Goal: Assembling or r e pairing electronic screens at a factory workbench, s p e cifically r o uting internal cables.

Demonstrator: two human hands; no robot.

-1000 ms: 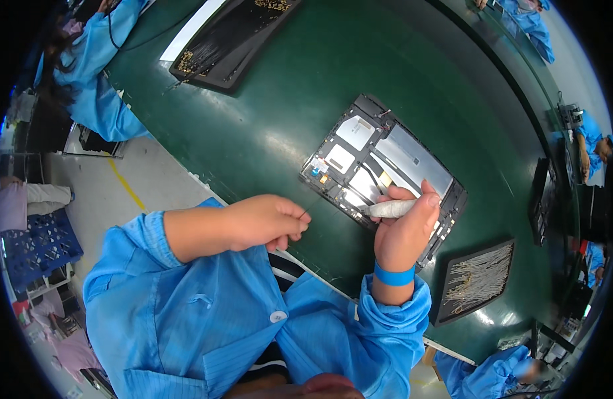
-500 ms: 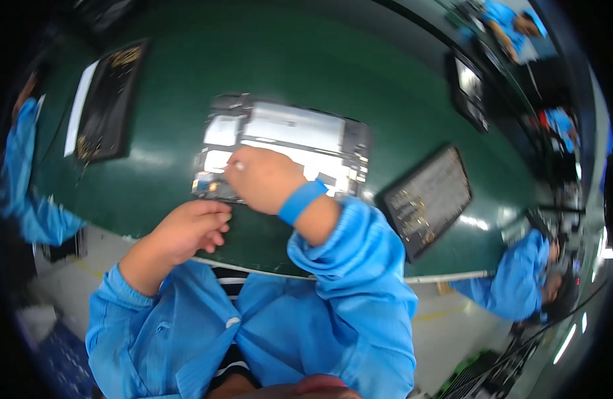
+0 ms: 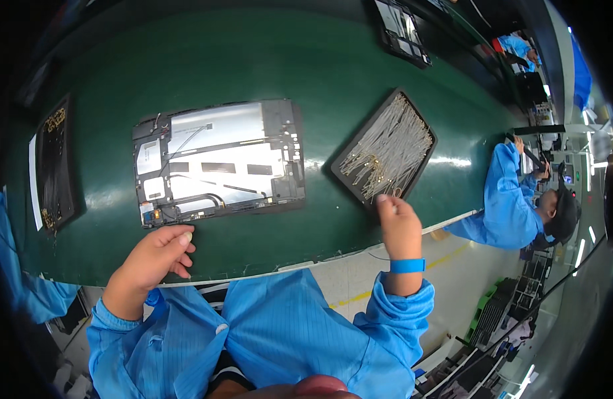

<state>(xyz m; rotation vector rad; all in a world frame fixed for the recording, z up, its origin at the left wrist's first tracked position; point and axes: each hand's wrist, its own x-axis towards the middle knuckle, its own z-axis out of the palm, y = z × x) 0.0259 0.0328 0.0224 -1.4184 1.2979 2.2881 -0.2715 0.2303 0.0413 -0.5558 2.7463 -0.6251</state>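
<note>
An opened tablet [image 3: 220, 146] lies flat on the green table, its silver inner plates, black strips and thin cables exposed. By its near left corner is my left hand [image 3: 157, 256], thumb against the index finger and the other fingers loosely curled; anything between them is hidden. Farther right, my right hand [image 3: 401, 229] is at the near corner of a black tray [image 3: 351, 183]. Its thumb and index finger come together over the gold ends of thin pale cables [image 3: 389, 143] that fill the tray. What the fingertips hold there cannot be made out. A blue band circles the right wrist.
Another dark tray [image 3: 56, 166] with gold-ended cables stands at the left, beside a white strip [image 3: 34, 183]. A second opened tablet [image 3: 403, 30] lies at the far right. A co-worker in blue [image 3: 509, 199] is at the right; a blue sleeve [image 3: 44, 296] shows at the left.
My right hand has moved from over the tablet to the cable tray at the right. The left hand keeps much the same pose near the tablet's corner. The whole view has shifted.
</note>
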